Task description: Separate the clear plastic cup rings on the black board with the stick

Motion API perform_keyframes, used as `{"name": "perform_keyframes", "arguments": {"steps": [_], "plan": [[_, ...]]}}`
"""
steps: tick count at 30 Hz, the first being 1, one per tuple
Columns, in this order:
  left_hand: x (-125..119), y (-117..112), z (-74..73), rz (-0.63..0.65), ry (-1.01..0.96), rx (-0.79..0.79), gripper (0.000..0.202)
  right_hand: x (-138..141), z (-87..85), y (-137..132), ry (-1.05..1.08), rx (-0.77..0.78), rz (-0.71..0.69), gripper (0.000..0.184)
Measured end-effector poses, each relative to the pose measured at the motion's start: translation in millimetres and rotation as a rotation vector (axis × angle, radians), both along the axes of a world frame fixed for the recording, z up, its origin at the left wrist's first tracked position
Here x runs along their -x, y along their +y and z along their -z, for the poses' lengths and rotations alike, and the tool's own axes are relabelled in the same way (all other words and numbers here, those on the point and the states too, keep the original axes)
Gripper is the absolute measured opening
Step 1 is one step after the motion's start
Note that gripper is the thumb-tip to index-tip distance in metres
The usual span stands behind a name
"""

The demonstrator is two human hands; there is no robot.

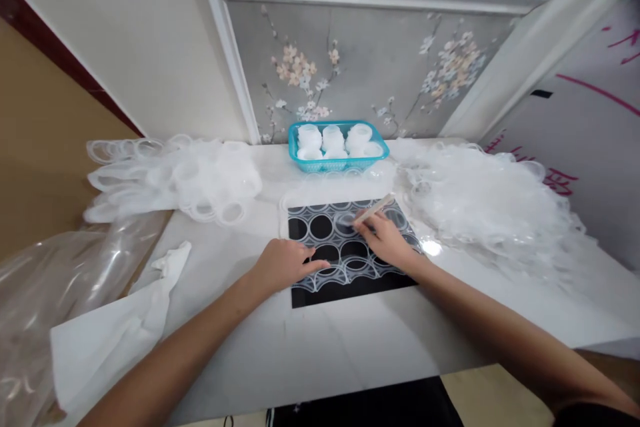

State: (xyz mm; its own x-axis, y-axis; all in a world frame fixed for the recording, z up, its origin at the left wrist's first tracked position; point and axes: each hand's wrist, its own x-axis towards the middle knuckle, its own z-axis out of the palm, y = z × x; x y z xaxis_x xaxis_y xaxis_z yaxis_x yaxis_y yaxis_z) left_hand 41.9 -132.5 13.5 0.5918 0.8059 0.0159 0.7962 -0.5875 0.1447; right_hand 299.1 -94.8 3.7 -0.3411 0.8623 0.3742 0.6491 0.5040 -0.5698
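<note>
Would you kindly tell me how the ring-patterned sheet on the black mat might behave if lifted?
The ring-patterned sheet would probably sag, since only narrow bands seem to join its circles. It is likely light for its size, looking thin and translucent over the black mat.

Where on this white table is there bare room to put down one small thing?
The white marbled tabletop is bare between the black rectangular mat and its front edge; also between the left hand and the left heap of translucent plastic rings. Crowded places: the mat, that heap and the similar right heap.
</note>
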Motion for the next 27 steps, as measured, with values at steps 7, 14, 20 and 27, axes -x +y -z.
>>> {"name": "perform_keyframes", "arguments": {"steps": [7,14,20,27], "plan": [[-46.2,5.9,-6.2,0.029,0.082,-0.098,0.068,-4.7,21.8,-14.4,0.172,0.207,-0.003,0.025],[-56.4,18.2,1.2,0.105,0.138,-0.047,0.069,-4.2,21.4,-12.9,0.108,0.128,0.046,0.024],[-49.8,21.5,3.3,0.122,0.106,-0.018,0.067,-2.2,18.2,-14.5,0.043,0.094,0.036,0.026],[-49.9,24.0,2.1,0.155,0.1,-0.011,0.066,1.4,17.1,-16.4,-0.024,0.061,-0.029,0.025]]}}
